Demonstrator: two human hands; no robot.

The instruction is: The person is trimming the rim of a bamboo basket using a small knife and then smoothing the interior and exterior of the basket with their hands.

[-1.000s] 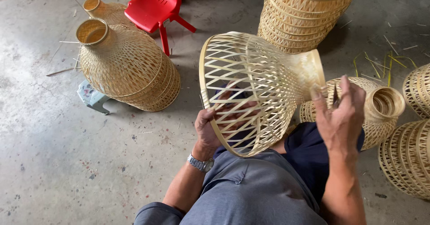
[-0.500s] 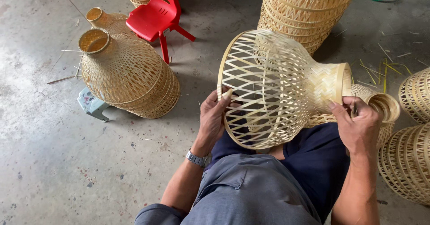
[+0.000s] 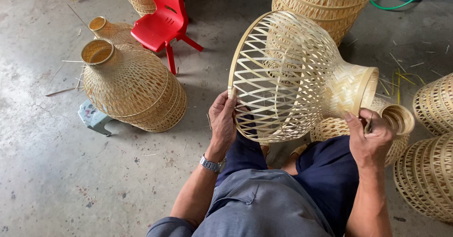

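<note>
- Head view: a seated person steadies an open-weave bamboo lampshade (image 3: 288,76) above the lap, its narrow neck pointing right.
- Left hand (image 3: 223,121) is closed on the shade's wide rim, thumb pressed on the hoop.
- Right hand (image 3: 370,135) is closed on the neck's edge.
- Stacked woven shades (image 3: 134,88) stand on the concrete floor (image 3: 42,180) at left, a red plastic chair (image 3: 163,17) just beyond them.
</note>
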